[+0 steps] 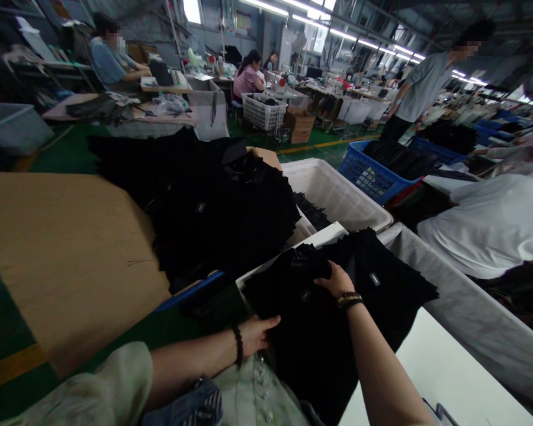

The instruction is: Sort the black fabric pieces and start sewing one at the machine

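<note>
The right hand (pixel 336 279) pinches a fold atop a stack of black fabric pieces (pixel 382 296) on a white tabletop (pixel 439 367). The left hand (pixel 256 333) rests against the stack's near edge, fingers pressed together.

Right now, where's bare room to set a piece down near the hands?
Free: brown cardboard left of the big black pile; white tabletop right of the right hand. Crowded: the black stack that it and the left hand touch, and the pile itself.

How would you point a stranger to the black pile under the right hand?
Find the big white tub mid-scene. Just nearer the camera lies the black pile, on a white table. Unlike the larger black heap to its left, the right hand clutches it.
</note>
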Demonstrator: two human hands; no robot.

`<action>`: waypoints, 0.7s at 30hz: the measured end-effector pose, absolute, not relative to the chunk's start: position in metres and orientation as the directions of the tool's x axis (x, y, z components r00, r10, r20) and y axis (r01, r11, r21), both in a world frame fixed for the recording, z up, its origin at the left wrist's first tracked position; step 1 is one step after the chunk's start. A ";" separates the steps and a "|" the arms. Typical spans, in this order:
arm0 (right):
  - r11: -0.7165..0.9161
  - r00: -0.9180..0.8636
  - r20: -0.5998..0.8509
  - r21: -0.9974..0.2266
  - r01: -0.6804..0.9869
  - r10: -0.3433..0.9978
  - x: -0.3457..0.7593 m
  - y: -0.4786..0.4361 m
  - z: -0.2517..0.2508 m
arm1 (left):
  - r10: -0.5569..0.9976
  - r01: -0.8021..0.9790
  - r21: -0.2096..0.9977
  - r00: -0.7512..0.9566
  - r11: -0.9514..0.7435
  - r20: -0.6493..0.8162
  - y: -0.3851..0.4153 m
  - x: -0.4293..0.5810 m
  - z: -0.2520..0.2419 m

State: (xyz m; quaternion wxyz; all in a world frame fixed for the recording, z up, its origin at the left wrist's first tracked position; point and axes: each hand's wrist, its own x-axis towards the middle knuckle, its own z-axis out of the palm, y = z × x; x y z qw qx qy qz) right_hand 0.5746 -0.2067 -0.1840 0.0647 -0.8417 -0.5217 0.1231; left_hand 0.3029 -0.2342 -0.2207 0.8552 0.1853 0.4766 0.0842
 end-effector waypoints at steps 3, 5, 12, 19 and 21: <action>-0.491 0.455 -0.198 -0.208 0.846 0.868 0.573 -0.194 -0.187 | 0.351 -0.027 0.391 0.501 0.920 -0.791 -0.235 0.310 -0.216; -0.499 0.466 -0.190 -0.209 0.841 0.864 0.567 -0.192 -0.185 | 0.359 -0.048 0.384 0.478 0.922 -0.801 -0.236 0.312 -0.213; -0.394 0.462 0.091 -0.396 0.830 0.882 0.555 -0.217 -0.177 | 0.343 -0.065 0.351 0.435 0.934 -0.833 -0.235 0.311 -0.215; -0.368 0.577 0.155 -0.632 0.681 0.802 0.592 -0.223 -0.181 | 0.305 -0.069 0.308 0.453 0.949 -0.838 -0.234 0.311 -0.220; -0.331 0.552 0.145 -0.666 0.668 0.821 0.594 -0.220 -0.180 | 0.306 -0.072 0.307 0.451 0.949 -0.839 -0.235 0.311 -0.220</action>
